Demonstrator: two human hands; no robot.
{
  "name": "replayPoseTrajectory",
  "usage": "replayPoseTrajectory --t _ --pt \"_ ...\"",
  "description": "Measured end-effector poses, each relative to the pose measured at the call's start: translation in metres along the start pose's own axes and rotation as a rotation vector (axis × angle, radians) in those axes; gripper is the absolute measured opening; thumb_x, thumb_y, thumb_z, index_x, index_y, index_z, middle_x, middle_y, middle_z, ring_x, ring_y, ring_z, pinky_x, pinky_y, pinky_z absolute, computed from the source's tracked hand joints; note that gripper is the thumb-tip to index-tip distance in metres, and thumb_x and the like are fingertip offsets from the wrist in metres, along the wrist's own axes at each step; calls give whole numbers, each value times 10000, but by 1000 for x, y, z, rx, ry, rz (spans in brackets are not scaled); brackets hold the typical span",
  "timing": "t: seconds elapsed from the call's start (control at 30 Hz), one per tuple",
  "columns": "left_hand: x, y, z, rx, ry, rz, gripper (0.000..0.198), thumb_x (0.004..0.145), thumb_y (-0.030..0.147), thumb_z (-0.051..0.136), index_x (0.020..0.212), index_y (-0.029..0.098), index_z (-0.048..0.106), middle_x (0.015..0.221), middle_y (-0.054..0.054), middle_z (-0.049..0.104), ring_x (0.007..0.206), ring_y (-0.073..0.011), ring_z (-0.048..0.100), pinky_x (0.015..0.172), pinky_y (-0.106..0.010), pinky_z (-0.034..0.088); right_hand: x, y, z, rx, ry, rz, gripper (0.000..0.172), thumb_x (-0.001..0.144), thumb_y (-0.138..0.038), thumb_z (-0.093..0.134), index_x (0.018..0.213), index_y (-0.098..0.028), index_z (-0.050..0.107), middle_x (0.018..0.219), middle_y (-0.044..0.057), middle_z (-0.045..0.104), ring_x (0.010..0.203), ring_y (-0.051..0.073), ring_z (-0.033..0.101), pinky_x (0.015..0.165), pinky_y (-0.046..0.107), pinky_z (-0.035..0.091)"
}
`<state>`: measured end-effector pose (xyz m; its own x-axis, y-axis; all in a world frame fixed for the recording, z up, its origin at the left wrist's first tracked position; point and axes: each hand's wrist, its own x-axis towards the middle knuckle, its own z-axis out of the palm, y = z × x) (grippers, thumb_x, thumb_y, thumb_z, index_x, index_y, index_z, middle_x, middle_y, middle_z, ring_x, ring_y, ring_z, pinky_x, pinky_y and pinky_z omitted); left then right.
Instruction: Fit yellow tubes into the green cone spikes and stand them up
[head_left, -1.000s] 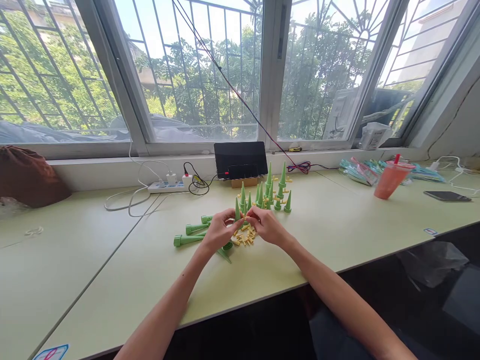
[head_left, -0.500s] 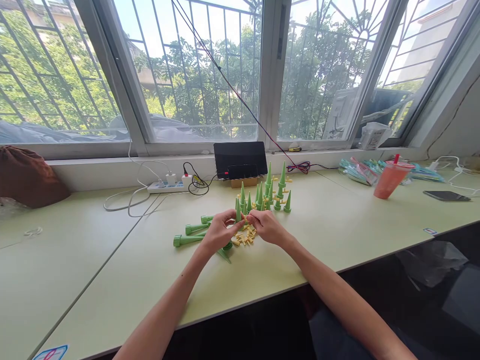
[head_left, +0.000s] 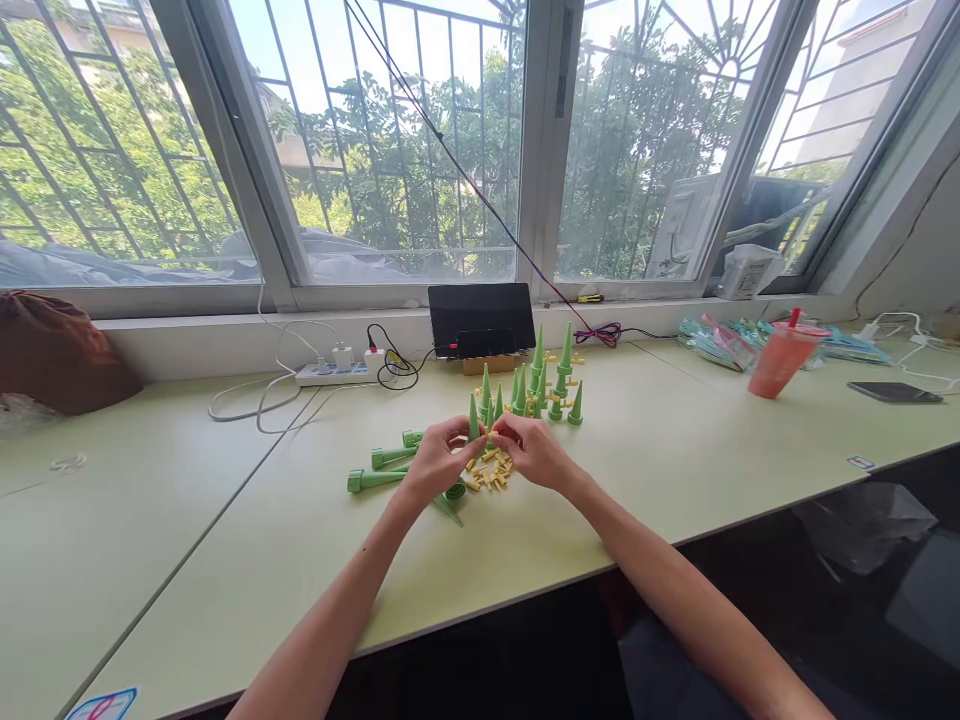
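My left hand (head_left: 442, 460) is closed around a green plastic plant-watering spike (head_left: 473, 418), its pointed end up. Close beside it, my right hand (head_left: 531, 450) pinches a small yellow plastic piece (head_left: 491, 436) against the spike's side; the fingers partly hide the contact. Below the hands lies a pile of small yellow pieces (head_left: 491, 472). Several green spikes (head_left: 519, 390) stand point up behind the hands, some stacked and fitted with yellow pieces. More green spikes (head_left: 382, 480) lie flat to the left, partly under my left hand.
A tablet (head_left: 480, 310) and phone lean on a cardboard stand at the back. Left of them are a power strip (head_left: 337, 373) and cables. At right are a red drink cup (head_left: 784, 360), plastic packets (head_left: 716, 342) and a dark phone (head_left: 894, 392). A brown bag (head_left: 64, 355) sits far left.
The spike in my left hand has shifted slightly left and up. The fingers of my right hand have moved slightly left, closer to the spike.
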<state>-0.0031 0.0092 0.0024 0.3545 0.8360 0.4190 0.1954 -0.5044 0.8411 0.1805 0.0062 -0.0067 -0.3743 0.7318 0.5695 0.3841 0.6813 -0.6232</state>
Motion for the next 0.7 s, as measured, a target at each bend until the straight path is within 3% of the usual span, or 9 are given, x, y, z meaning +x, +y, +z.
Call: replayPoseTrajectory --t 0.7 --pt "-2 2 -2 51 -30 35 226 797 356 652 896 155 685 882 -49 674 824 -177 606 772 -301 505 -1 3 -1 -66 -63 39 280 927 -302 412 669 -193 392 588 -50 379 552 97 304 528 225 235"
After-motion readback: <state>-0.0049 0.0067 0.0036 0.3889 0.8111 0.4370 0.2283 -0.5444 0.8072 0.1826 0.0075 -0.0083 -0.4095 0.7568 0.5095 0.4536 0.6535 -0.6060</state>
